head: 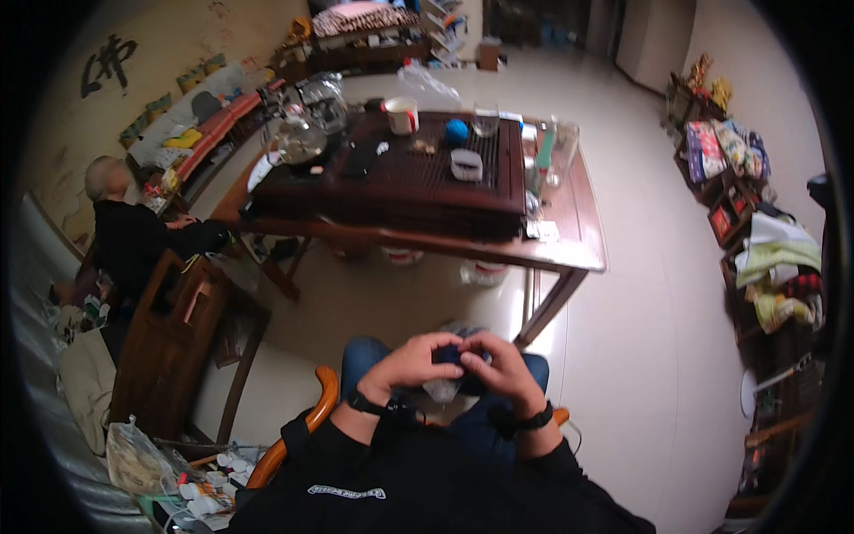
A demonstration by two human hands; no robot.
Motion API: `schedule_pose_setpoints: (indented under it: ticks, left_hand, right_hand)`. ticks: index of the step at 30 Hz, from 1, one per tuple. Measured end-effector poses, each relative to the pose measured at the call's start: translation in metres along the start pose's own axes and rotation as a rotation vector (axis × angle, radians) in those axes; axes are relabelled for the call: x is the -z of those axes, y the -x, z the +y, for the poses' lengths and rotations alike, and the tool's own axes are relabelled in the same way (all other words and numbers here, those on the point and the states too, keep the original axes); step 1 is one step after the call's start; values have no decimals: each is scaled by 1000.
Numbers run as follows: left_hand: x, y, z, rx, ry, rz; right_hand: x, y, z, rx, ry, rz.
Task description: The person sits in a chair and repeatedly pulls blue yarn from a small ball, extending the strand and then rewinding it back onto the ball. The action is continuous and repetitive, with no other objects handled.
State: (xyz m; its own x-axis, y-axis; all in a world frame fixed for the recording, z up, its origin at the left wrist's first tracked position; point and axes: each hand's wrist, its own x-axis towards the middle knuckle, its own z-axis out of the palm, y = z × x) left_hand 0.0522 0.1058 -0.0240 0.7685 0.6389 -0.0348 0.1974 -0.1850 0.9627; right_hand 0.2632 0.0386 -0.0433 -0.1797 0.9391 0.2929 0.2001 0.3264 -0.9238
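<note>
Above my lap, my left hand (415, 362) and my right hand (502, 369) meet at the fingertips. Between them is a small dark blue item (451, 354), mostly covered by my fingers; it may be yarn, but I cannot tell for sure. Both hands have thumb and fingers pinched on it. Just below, a clear plastic bag (442, 389) lies between my knees, partly hidden by my hands. A dark band circles each wrist. On the tea table's dark slatted tray (400, 193) sits a bright blue ball (456, 132), out of reach of both hands.
The wooden table (567, 250) stands ahead, bearing a white mug (401, 116), a drinking glass (486, 120), a glass pot (300, 141) and a clear plastic cup (466, 165). A wooden chair (157, 347) and a seated person (133, 220) are at left. Clothes-covered furniture (777, 247) lines the right wall.
</note>
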Motion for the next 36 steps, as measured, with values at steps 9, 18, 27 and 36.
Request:
schedule_pose_setpoints:
  ticks: [9,18,27,36]
  left_hand:
    - [29,25,1,46,402,133]
    - [43,38,25,-92,519,240]
    - [69,51,49,-263,576,212]
    - [65,52,41,-280,629,206]
  right_hand:
    - [-7,-17,113,-146,21,-209]
    - [-39,-44,164,-245,177,-500]
    - [6,-58,152,-447,41,-51]
    - [112,-58,-46,-6,-78,45]
